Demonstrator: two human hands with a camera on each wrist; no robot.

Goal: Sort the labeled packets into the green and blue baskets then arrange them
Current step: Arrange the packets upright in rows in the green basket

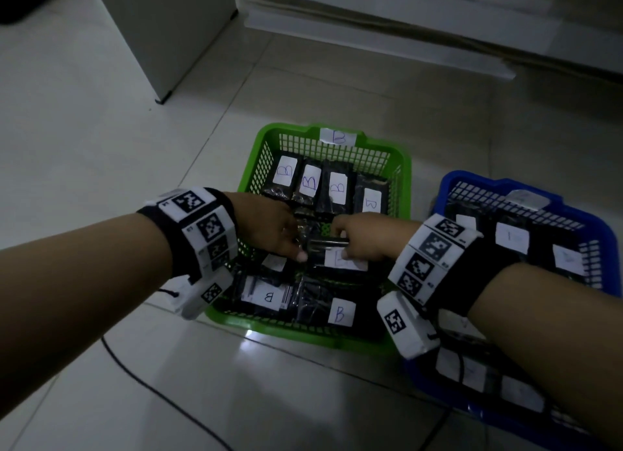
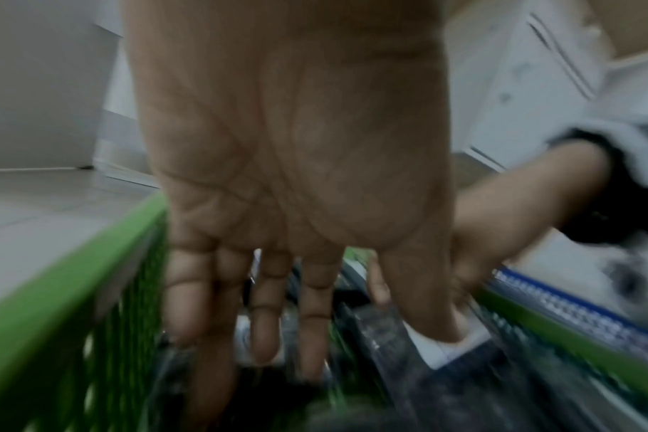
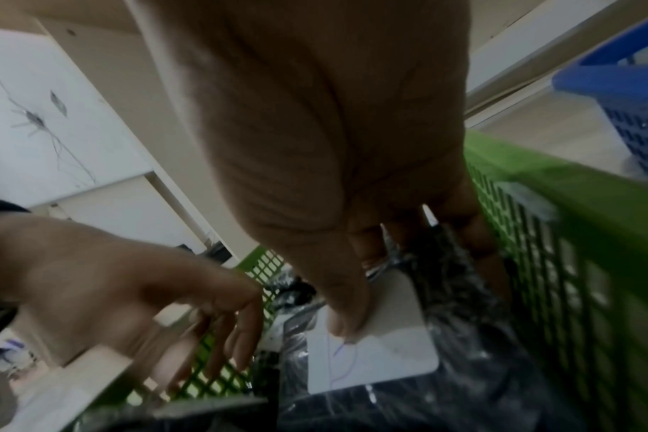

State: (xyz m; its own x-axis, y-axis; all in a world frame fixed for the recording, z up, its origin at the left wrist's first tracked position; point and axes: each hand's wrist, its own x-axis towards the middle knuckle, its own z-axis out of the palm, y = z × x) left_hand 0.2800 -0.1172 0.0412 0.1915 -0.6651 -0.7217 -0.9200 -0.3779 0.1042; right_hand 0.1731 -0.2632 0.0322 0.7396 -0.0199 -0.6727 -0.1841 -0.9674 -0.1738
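A green basket (image 1: 403,167) labeled B sits on the floor and holds several black packets with white B labels. Right of it, the blue basket (image 1: 472,182) holds more labeled packets. Both hands are inside the green basket. My right hand (image 1: 357,241) pinches a black packet (image 1: 347,264), its thumb pressed on the white label (image 3: 389,359) and its fingers behind. My left hand (image 1: 286,236) hovers just left of that packet, its straight fingers (image 2: 265,321) pointing down at the packets and holding nothing. The green basket's rim (image 2: 56,277) runs along its left side.
A white cabinet (image 1: 161,29) stands at the back left and a long pale base (image 1: 404,36) runs along the back. A thin black cable (image 1: 151,383) crosses the tiled floor in front of the baskets.
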